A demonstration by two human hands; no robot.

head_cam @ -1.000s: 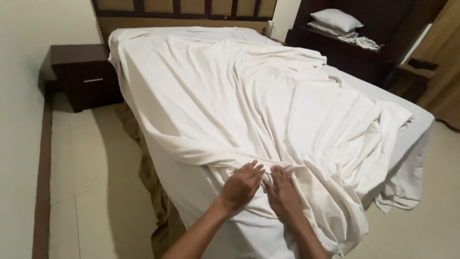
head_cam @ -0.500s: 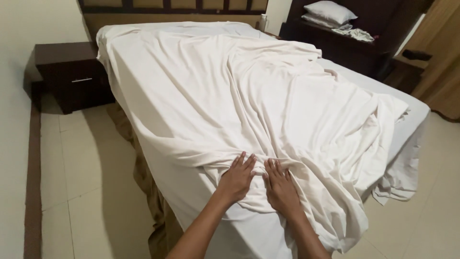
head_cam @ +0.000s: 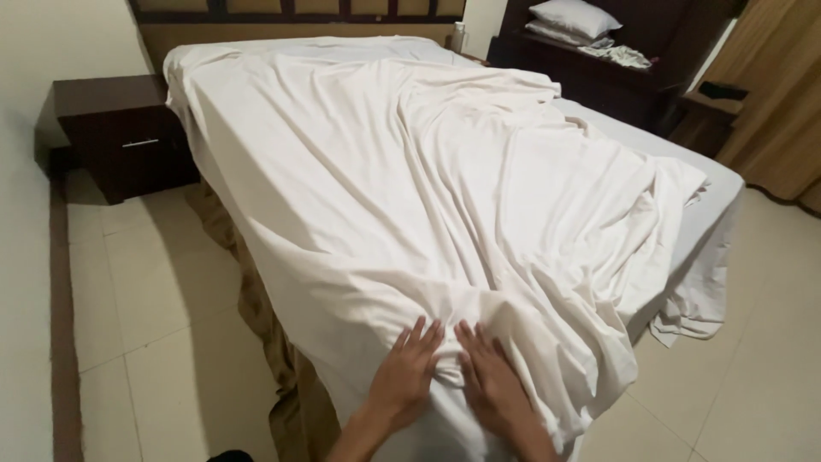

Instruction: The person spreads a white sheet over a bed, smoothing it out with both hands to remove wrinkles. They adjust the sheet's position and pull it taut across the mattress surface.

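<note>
Pale floor tiles (head_cam: pixel 162 342) fill the lower left of the frame, and a bed (head_cam: pixel 710 205) runs diagonally from the upper centre down to the lower middle. A loose, heavily creased white sheet (head_cam: pixel 410 188) lies over most of the bed, its folds fanning out from the lower centre; one corner hangs off the mattress edge at the right, down to the floor. A tan bed skirt (head_cam: pixel 256 316) shows below the sheet at the lower left side of the bed.

At the bottom centre, both hands lie flat on the sheet near the bed's near corner. The left hand (head_cam: pixel 406 372) presses palm-down with fingers spread, grasping nothing. The right hand (head_cam: pixel 492 376) lies just beside it, also open with fingers stretched out, resting on the cloth. A small bunch of fabric rises between the two hands.

In the upper left stands a dark wooden nightstand (head_cam: pixel 120 133) with a thin metal handle, against the cream wall. A dark headboard (head_cam: pixel 299 10) crosses the top edge. At the upper right, a dark shelf (head_cam: pixel 599 81) carries a white pillow (head_cam: pixel 573 17) and a small crumpled patterned cloth (head_cam: pixel 620 56). Tan curtains (head_cam: pixel 782 111) hang at the far right. No packages, labels or signs can be made out.
</note>
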